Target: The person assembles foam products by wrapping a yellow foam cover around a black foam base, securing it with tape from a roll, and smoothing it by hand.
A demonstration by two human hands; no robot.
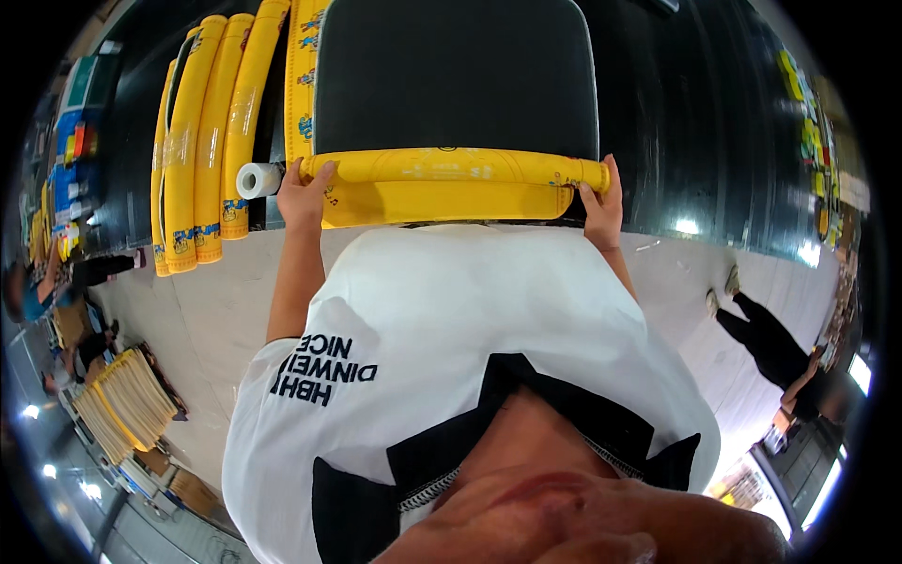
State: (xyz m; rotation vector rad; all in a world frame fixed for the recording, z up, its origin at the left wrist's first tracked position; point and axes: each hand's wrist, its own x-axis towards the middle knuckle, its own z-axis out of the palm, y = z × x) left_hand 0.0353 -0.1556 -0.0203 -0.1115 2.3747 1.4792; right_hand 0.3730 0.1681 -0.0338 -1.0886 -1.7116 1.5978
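Note:
A yellow printed sheet, rolled into a tube [451,165], lies crosswise in front of me at the table's near edge. My left hand [304,194] grips the tube's left end, thumb on the near side. On its right end my right hand [604,205] is closed in the same way. Beyond the tube lies a flat black panel [456,75] with rounded corners; whether it joins the tube I cannot tell. A flat yellow strip [442,203] shows between the tube and my body. Beside my left hand is a white roll [258,180] with a hollow core.
Several finished yellow rolls [211,132] lie side by side at the left of the dark table [686,122]. Another yellow printed sheet [300,85] runs along the panel's left edge. A person in dark clothes [766,343] stands off to the right; others are at the far left, near stacked goods [127,404].

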